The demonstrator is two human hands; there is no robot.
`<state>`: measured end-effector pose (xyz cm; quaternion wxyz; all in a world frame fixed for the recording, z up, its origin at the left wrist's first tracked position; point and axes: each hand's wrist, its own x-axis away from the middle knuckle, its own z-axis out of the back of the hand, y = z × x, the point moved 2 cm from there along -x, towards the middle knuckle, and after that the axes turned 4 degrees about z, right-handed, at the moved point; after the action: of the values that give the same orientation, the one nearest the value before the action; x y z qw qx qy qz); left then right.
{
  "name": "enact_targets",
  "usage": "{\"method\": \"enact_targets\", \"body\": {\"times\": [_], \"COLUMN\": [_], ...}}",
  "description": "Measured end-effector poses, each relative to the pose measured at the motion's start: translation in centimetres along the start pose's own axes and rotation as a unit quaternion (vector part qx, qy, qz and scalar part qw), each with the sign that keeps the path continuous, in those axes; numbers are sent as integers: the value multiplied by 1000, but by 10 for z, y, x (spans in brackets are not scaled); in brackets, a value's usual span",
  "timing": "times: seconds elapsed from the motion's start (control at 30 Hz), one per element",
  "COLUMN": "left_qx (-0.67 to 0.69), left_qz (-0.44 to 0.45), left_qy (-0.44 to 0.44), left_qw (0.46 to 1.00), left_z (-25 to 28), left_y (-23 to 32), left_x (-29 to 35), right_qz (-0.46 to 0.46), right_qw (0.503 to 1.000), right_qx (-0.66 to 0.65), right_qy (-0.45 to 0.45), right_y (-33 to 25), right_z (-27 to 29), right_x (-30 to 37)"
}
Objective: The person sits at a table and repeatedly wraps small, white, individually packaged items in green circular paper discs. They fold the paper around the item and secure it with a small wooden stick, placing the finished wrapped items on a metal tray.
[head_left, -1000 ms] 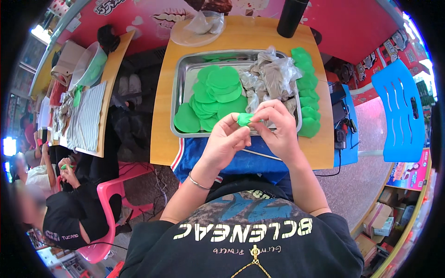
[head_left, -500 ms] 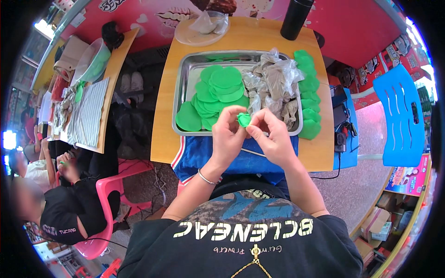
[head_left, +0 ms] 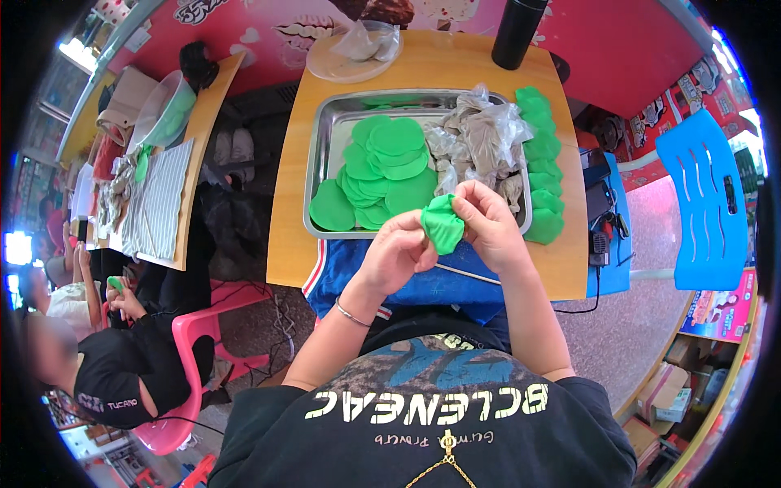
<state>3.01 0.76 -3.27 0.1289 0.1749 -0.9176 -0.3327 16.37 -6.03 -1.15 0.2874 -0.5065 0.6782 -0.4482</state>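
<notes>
A small crumpled round of green fabric (head_left: 443, 224) is held just over the near edge of a metal tray (head_left: 311, 146). My left hand (head_left: 397, 252) is closed, its fingers curled on the fabric's left edge. The thumb and fingers of my right hand (head_left: 495, 228) pinch its upper right edge. Behind my hands, a loose pile of flat green fabric discs (head_left: 397, 137) covers the tray's left half. Clear plastic bags with a grey-brown filling (head_left: 484, 146) crowd the right half. Folded-looking green pieces (head_left: 543, 150) line the table beside the tray's right wall.
A blue cloth (head_left: 370, 272) and a thin pale rod (head_left: 468, 273) lie across my lap. A black bottle (head_left: 519, 34) and a shallow clear bowl (head_left: 325, 65) stand at the table's back. A blue chair (head_left: 701, 199) is at right; a co-worker sits on a pink chair (head_left: 189, 366) at left.
The green fabric was bunched small between my fingertips; now it is spread wider. My left hand has moved slightly down and left, my right hand slightly right.
</notes>
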Motion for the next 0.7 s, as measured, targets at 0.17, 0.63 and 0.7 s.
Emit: {"method": "enact_targets", "body": {"times": [0.17, 0.63, 0.7], "left_qx": [-1, -174, -201], "left_qz": [-37, 32, 63], "left_qy": [7, -55, -121], "left_qw": [999, 983, 970], "left_z": [2, -11, -4], "left_y": [-4, 15, 22], "left_x": [1, 9, 9], "right_qz": [15, 63, 4], "right_qw": [999, 976, 971], "right_qx": [46, 198, 208], "right_qy": [-4, -66, -119], "right_y": [-3, -24, -24], "right_z": [3, -7, -6], "right_x": [0, 10, 12]}}
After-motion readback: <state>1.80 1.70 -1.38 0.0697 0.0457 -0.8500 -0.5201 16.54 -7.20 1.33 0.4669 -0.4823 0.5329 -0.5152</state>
